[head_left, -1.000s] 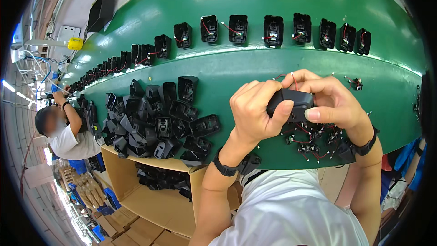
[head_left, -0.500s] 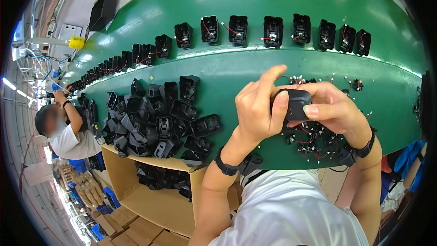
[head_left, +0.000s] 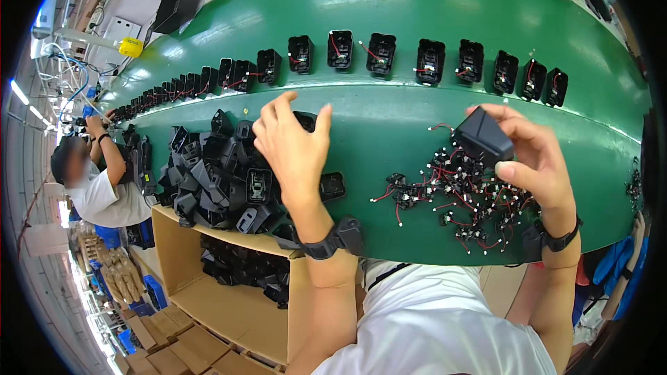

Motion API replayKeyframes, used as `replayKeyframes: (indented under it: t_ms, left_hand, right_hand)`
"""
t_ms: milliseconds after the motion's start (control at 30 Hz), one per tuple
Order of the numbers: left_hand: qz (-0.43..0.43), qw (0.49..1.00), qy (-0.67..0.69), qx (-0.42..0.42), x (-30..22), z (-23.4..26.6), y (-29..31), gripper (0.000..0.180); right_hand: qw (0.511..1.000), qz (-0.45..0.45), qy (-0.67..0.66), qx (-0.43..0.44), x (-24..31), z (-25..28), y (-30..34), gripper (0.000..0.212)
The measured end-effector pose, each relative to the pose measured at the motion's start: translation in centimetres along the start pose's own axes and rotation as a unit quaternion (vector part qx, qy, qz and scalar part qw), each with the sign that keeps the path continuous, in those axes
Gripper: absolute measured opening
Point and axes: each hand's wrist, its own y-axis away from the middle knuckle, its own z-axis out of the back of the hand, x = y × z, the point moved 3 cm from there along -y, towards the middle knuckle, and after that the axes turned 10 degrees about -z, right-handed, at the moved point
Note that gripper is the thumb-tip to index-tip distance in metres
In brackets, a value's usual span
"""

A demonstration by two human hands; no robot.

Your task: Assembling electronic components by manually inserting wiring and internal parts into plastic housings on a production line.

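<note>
My right hand (head_left: 536, 156) grips a black plastic housing (head_left: 484, 136) between thumb and fingers, its smooth outer side showing. Below it lies a loose pile of small connectors with red and black wires (head_left: 472, 191). My left hand (head_left: 293, 142) is open with fingers spread, over the right edge of a heap of black plastic housings (head_left: 208, 173); it partly hides a housing behind the fingers. Whether the left fingertips touch that housing I cannot tell.
A row of black housings with red wires inside (head_left: 381, 53) runs along the far side of the green table (head_left: 389, 0). A cardboard box (head_left: 229, 323) with more black parts stands at the near left. Another person (head_left: 104, 180) works at the far left.
My left hand has let go of the housing and moved left to the heap. My right hand keeps the housing, now turned and shifted slightly right.
</note>
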Motion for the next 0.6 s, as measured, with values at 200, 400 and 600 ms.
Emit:
replayKeyframes:
  t_ms: [200,400,600]
  left_hand:
    - [-0.029,0.987,-0.023,0.159,0.9,-0.4,0.9,0.067]
    - [-0.02,0.985,0.034,0.166,0.2,-0.8,0.7,0.059]
    - [-0.04,0.983,0.065,0.165,0.9,-1.6,0.9,0.051]
  right_hand:
    - [0.846,0.185,0.447,-0.226,2.7,5.5,2.0,0.028]
    - [0.712,0.074,0.619,-0.325,1.0,19.5,6.3,0.027]
    - [0.694,-0.032,0.662,-0.279,-2.0,23.3,4.4,0.028]
